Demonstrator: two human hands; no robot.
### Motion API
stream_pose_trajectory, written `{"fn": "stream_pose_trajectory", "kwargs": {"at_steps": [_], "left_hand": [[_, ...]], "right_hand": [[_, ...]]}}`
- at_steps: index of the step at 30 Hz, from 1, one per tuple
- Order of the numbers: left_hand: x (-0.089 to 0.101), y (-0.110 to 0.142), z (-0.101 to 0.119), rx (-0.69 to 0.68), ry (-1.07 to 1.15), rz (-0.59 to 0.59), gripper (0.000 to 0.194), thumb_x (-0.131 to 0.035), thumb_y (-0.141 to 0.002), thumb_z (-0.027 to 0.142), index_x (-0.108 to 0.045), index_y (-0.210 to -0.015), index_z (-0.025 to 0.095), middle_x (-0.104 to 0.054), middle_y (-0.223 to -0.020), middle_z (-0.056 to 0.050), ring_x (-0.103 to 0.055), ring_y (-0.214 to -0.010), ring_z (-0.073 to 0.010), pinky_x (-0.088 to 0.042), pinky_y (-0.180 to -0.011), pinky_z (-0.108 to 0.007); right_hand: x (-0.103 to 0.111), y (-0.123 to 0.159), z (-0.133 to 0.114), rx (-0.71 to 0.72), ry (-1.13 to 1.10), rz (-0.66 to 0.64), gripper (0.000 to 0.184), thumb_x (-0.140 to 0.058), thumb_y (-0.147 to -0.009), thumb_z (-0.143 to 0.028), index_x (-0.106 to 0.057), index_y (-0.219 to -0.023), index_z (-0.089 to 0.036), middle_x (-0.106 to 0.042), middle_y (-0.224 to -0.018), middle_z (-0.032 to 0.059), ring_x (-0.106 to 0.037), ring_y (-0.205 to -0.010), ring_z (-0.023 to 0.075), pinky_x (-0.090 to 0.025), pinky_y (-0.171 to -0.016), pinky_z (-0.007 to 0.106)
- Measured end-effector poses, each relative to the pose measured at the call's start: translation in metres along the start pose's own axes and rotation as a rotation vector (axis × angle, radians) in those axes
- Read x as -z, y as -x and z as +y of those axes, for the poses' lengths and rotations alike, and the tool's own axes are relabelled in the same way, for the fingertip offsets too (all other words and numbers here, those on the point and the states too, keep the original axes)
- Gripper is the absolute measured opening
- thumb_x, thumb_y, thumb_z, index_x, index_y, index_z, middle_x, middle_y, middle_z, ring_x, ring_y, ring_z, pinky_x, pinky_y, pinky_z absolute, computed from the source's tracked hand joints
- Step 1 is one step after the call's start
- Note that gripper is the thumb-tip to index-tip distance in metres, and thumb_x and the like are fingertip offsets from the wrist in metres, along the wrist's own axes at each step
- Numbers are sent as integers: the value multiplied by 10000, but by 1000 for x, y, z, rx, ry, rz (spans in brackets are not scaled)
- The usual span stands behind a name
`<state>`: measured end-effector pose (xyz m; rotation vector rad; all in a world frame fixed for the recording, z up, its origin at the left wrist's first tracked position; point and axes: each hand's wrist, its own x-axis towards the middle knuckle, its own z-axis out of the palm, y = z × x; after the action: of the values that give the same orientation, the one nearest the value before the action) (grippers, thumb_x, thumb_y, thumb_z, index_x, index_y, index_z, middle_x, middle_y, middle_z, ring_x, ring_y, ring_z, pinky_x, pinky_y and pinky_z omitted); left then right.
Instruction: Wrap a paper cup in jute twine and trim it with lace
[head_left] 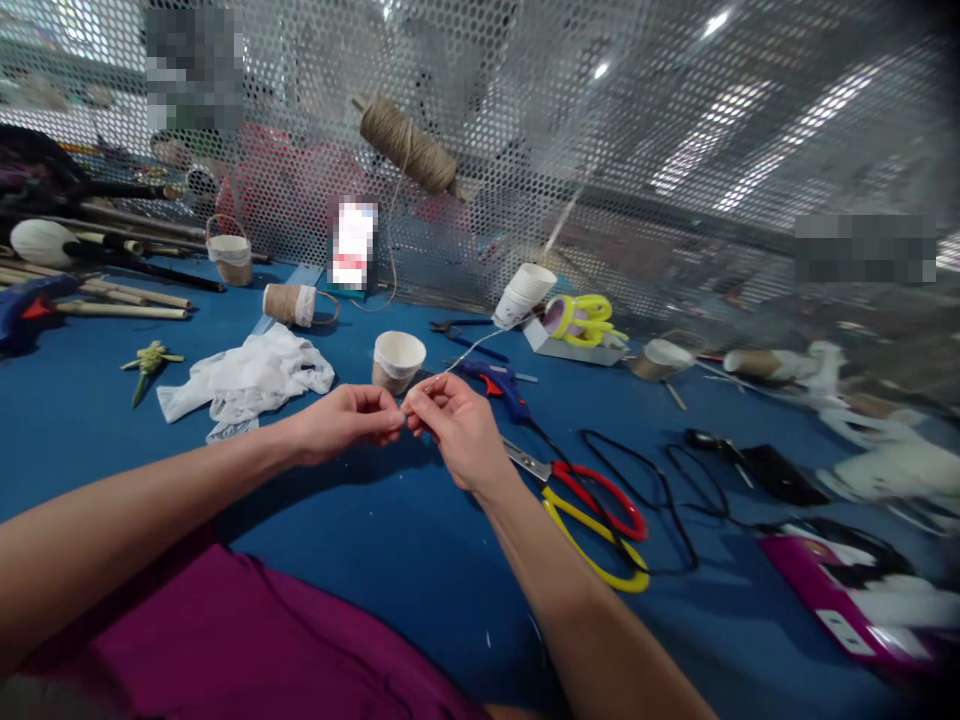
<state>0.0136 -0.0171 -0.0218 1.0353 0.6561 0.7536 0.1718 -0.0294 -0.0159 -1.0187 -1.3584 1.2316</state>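
My left hand (352,420) is closed in a pinch, thumb against forefinger, its tips almost meeting those of my right hand. What it pinches is too small to make out. My right hand (457,425) is closed on a thin pale string (480,343), which trails up and right toward a stack of white paper cups (523,293). Just behind my fingers stands a paper cup (397,360) wrapped in brown twine with white lace round its rim. To the right of it lies a blue glue gun (502,388).
White lace (251,375) lies heaped at left, near two twine-wrapped baskets, one upright (230,258) and one on its side (289,304). Scissors (592,510) with red and yellow handles and a black cable lie right. A twine spool (409,145) hangs on the mesh; a purple power strip (847,605) sits far right.
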Motion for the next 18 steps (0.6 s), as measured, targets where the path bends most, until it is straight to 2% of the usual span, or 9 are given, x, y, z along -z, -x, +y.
{"fn": "stream_pose_trajectory", "kwargs": {"at_steps": [2,4,5,8,12,15,18], "left_hand": [[9,0,12,11,-331,-112,160,-658,-712,226,-577,-637,110,-580,-602,20,-479,-561,-63,-328,-554,-202],[14,1,23,-72,-516,-90,156,-654,-716,247,-593,-654,117,-556,-589,40,-456,-551,-58,-308,-535,-198],[16,2,27,-119,-528,-51,130,-662,-706,235,-601,-691,121,-571,-625,37,-476,-584,-64,-330,-562,-201],[13,3,32,-198,-371,-19,171,-655,-713,225,-625,-853,130,-617,-767,6,-525,-686,-79,-386,-651,-221],[10,3,28,-185,-104,-17,173,-657,-724,259,-643,-829,122,-603,-673,10,-520,-617,-62,-388,-607,-209],[12,2,29,-160,-7,-41,156,-690,-700,240,-623,-776,121,-598,-623,20,-525,-571,-53,-397,-584,-204],[14,2,31,-208,22,-27,153,-686,-709,229,-579,-743,125,-598,-603,25,-540,-564,-56,-407,-569,-201]], "right_hand": [[0,1,-1,-26,36,-66,130,-633,-708,-269,-537,-710,-182,-580,-578,-45,-530,-502,73,-432,-487,210],[-3,3,-2,-65,65,-152,122,-639,-701,-259,-549,-706,-177,-594,-584,-39,-533,-496,71,-425,-481,206],[-5,5,-3,-88,76,-200,119,-641,-700,-257,-556,-703,-174,-605,-595,-33,-536,-494,71,-424,-481,206],[-13,12,-3,-160,94,-348,125,-646,-695,-261,-575,-678,-159,-615,-590,-15,-541,-483,77,-427,-473,212],[-20,19,-4,-263,114,-512,105,-634,-711,-244,-578,-688,-159,-593,-568,-31,-540,-486,71,-414,-471,199],[-20,20,-6,-300,86,-537,103,-643,-708,-241,-580,-740,-166,-600,-580,-40,-548,-492,67,-415,-481,196],[-20,19,-7,-281,44,-508,148,-658,-699,-279,-575,-744,-165,-614,-578,-34,-551,-486,71,-413,-470,197]]}}
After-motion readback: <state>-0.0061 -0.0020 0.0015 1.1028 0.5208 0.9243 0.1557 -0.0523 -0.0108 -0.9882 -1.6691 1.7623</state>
